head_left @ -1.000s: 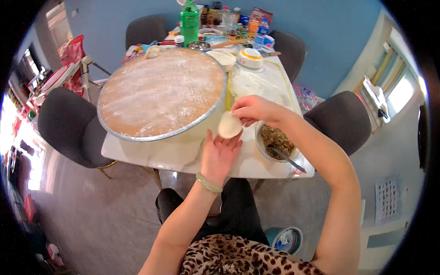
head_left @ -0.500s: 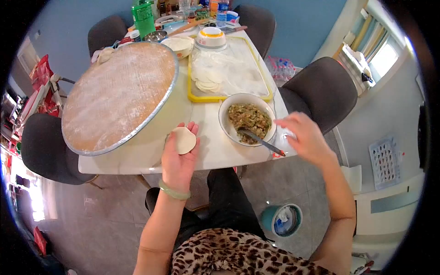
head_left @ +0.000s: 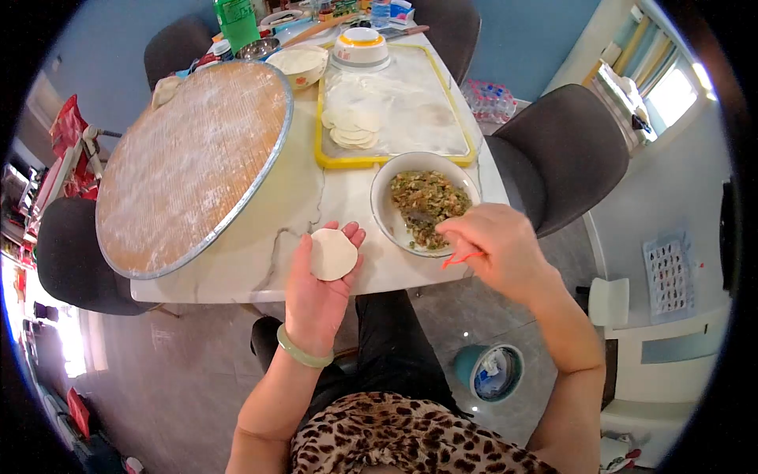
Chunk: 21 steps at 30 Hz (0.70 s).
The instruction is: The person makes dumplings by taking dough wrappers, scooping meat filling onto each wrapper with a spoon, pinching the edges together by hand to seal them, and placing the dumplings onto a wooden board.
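The head camera looks forward and down over the table (head_left: 237,268).

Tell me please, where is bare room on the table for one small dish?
Bare table lies between the round board, the yellow-edged tray and the filling bowl, with the left hand over its near side. The far end is crowded: green bottle, bowls.

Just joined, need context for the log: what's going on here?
A person's left hand holds one thin dough round flat on the open palm. The right hand grips a spoon whose head sits in the chopped mixture in the white bowl. The held round is bare. More rounds lie on the yellow-rimmed tray.
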Each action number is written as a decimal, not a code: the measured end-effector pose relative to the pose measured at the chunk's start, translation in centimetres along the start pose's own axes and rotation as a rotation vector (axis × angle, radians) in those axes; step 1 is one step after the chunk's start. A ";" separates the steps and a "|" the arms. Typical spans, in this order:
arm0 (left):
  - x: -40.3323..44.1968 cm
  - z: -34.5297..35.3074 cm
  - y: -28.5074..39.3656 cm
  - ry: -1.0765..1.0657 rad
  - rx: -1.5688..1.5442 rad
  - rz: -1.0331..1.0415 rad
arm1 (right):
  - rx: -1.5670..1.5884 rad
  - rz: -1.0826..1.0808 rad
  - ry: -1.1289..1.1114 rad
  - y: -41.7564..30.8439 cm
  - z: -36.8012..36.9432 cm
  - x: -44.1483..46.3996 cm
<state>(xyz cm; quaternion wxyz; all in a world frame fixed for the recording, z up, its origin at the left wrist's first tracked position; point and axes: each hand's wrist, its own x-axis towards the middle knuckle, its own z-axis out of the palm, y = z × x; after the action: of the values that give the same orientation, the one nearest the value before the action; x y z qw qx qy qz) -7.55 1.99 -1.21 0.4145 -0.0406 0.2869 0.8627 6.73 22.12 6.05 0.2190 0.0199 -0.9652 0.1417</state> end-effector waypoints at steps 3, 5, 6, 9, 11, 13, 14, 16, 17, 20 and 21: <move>-0.2 -0.3 0.3 -0.023 -0.020 -0.009 | 0.052 0.059 0.143 -0.9 -1.7 1.5; -0.3 0.0 0.4 -0.006 0.004 -0.006 | 0.045 0.082 0.171 -0.9 -1.3 2.6; -0.2 0.0 0.4 -0.006 0.000 -0.006 | 0.037 0.108 0.202 -1.0 -1.0 3.2; -0.2 -0.3 0.3 -0.024 -0.034 -0.029 | 0.020 0.131 0.188 -0.8 0.5 4.1; -0.3 -0.4 0.3 -0.032 -0.046 -0.044 | 0.010 0.144 0.182 -0.8 1.1 4.4; -0.4 -0.5 0.3 -0.027 -0.054 -0.043 | 0.059 0.202 0.160 -1.1 1.4 4.5; -0.5 -0.6 0.3 -0.028 -0.056 -0.046 | 0.059 0.203 0.158 -1.3 1.5 4.4; -0.4 -0.7 0.3 -0.021 -0.050 -0.047 | 0.131 0.282 -0.005 -1.8 1.6 4.1; -0.4 -0.6 0.3 -0.016 -0.043 -0.046 | 0.128 0.291 -0.003 -1.8 1.8 3.7; -0.3 -0.7 0.2 -0.025 -0.034 -0.035 | 0.075 0.155 -0.003 -1.4 2.0 2.7; -0.4 -0.5 0.3 -0.033 -0.024 -0.044 | 0.132 0.178 0.029 -1.1 1.6 2.4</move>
<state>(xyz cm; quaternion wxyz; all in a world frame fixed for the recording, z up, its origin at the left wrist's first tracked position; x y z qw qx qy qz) -7.60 1.30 -1.41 0.4375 -0.0376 0.2688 0.8573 4.04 20.63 5.97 0.2177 -0.0538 -0.9483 0.2244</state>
